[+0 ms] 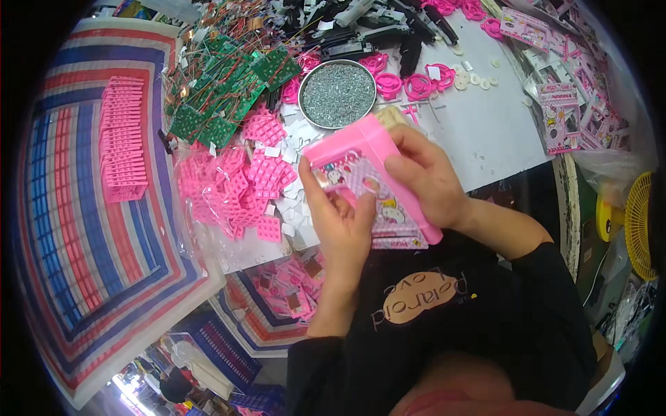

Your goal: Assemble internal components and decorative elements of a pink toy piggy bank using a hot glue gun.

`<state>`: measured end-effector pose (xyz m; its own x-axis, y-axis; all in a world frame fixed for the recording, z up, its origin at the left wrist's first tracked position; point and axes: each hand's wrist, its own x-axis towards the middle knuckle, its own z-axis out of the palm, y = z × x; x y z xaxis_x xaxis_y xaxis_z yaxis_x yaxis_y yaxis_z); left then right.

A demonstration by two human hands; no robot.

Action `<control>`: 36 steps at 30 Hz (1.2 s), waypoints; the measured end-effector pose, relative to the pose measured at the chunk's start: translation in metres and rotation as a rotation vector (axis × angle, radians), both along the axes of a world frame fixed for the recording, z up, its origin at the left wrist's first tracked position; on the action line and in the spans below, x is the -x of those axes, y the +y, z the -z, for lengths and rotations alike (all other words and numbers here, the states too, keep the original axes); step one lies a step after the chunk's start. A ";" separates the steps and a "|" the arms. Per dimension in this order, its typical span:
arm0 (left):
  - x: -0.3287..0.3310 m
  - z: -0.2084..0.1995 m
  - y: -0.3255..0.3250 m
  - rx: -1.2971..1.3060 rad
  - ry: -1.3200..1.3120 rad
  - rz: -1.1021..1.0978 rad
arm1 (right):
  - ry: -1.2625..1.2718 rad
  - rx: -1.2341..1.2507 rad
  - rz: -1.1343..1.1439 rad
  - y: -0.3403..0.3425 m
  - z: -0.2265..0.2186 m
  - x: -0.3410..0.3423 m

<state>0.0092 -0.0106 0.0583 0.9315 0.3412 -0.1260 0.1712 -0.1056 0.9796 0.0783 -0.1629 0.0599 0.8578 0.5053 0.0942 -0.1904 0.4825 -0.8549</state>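
A pink plastic casing [409, 201] with a printed cartoon panel [357, 173] is held tilted between my two hands, in front of my chest. My left hand [343, 229] grips its left side, fingers along the edge and thumb on the panel near a cut-out. My right hand [433, 177] is closed round the upper right edge, its thumb pressing on the pink frame. The edge of what looks like another printed piece [402, 243] shows at the casing's lower end. What lies behind the casing is hidden.
A round metal tin of small screws [338, 93] stands just beyond the casing. Left are pink keypads [229, 187] and wired green circuit boards [229, 97]. Black parts [381, 38] and pink rings [420, 87] lie at the back; printed panels [562, 114] fill the right. A striped cloth [76, 277] holds stacked pink pieces [123, 142].
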 end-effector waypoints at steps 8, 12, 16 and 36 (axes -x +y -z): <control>-0.021 0.020 0.038 0.462 -0.095 -0.090 | 0.439 -0.061 -0.136 -0.002 -0.003 -0.014; -0.019 0.032 0.044 0.280 -0.136 -0.256 | 0.047 0.330 -0.345 -0.030 0.018 -0.008; -0.024 0.009 0.040 0.287 -0.128 -0.343 | 0.202 0.205 -0.425 -0.037 0.016 -0.009; -0.032 0.011 0.060 0.571 -0.324 -0.391 | -0.078 0.137 -0.260 -0.020 0.004 0.001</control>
